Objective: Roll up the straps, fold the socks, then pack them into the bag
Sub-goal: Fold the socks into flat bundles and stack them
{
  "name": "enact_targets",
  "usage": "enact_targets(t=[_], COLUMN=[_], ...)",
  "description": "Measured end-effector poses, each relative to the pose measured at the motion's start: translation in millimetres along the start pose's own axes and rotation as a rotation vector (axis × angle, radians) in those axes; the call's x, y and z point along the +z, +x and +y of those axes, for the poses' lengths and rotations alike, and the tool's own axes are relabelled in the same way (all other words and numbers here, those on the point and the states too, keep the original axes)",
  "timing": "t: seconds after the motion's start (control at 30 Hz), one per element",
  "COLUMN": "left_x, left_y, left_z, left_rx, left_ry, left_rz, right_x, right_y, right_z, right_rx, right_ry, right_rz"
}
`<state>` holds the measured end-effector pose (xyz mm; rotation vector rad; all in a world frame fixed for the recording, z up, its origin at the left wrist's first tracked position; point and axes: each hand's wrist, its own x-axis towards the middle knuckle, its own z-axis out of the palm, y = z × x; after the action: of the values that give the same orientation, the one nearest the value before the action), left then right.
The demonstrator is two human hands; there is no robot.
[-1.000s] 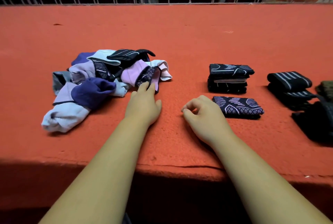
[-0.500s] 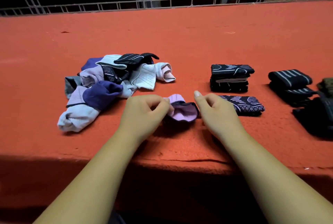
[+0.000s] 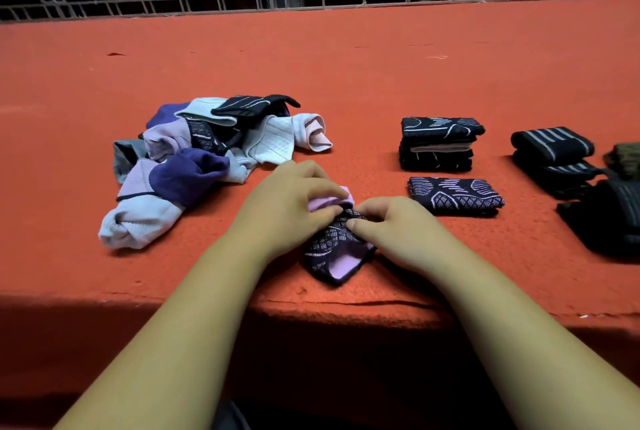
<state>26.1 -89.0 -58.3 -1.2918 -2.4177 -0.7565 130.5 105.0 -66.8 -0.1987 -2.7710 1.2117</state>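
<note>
Your left hand [image 3: 287,201] and right hand [image 3: 394,232] meet over the pink-and-navy sock [image 3: 334,251]. The fingers [image 3: 323,213] of both are curled and pinch its far end, the left on the plain pink cloth and the right on the navy part with its pale lattice pattern. The sock lies on the red table [image 3: 346,76], and its free end trails from your fingers back towards you, stopping near the table's front edge [image 3: 346,306]. To the left of your fingers, and a little beyond them, sits the loose pile of socks [image 3: 194,166], its nearest white sock just beside your left knuckles. To the right of your fingers lies one folded sock [image 3: 455,195] in the same navy pattern, with bare cloth between it and your right hand. Just beyond it stands a stack of folded socks [image 3: 436,144]. Further right are the rolled straps [image 3: 554,149], dark with pale stripes, and a dark heap [image 3: 602,221] at the frame's edge, too dim to make out. Beyond your fingers the table runs wide and bare up to a metal railing [image 3: 311,0] along its far edge
</note>
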Motion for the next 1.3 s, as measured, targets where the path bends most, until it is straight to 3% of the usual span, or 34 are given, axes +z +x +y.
enact_targets(t=[0.1, 0.33, 0.43, 0.5, 0.63, 0.73, 0.87, 0.93, 1.0, 1.1, 1.3], left_x=[1.8, 3.9, -2.6, -5.5, -14.4, -16.0, -11.9, -9.6, -8.2, -1.2, -2.2], left_y=[9.2, 22.6, 23.1, 26.4, 27.8, 25.7, 26.6, 29.9, 33.8, 36.7, 32.6], left_z=[4.5, -13.7, -21.9, -28.1, -40.7, -34.3, 4.5, 17.4, 24.2, 25.0, 19.9], left_rx=[-0.081, -0.674, -0.801, -0.903, -1.036, -1.048, -0.817, -0.679, -0.608, -0.563, -0.483], left_ry=[0.023, -0.224, -0.352, -0.508, -1.018, -1.155, -1.085, -1.118, -1.188, -1.342, -1.342], left_rz=[0.041, 0.292, 0.336, 0.359, 0.644, 0.691, 0.442, 0.357, 0.292, 0.296, 0.310], right_x=[-2.2, -12.8, -17.9, -21.9, -35.6, -43.5, -47.3, -49.2, -49.0, -41.9, -29.6], right_y=[-1.6, -11.7, -16.3, -20.4, -31.8, -35.4, -40.5, -42.6, -40.8, -27.6, -19.4], right_z=[-0.7, -1.9, -2.3, -2.1, -3.7, -2.7, 1.0, -1.0, -6.1, -6.9, -12.2], right_rx=[-0.042, -0.049, -0.039, -0.036, 0.009, 0.055, 0.069, 0.078, 0.143, 0.133, 0.067], right_ry=[0.025, 0.049, 0.044, 0.037, 0.113, 0.165, 0.161, 0.293, 0.368, 0.196, 0.429], right_rz=[-0.005, 0.001, -0.005, -0.035, -0.096, -0.132, -0.243, -0.280, -0.196, 0.059, 0.017])
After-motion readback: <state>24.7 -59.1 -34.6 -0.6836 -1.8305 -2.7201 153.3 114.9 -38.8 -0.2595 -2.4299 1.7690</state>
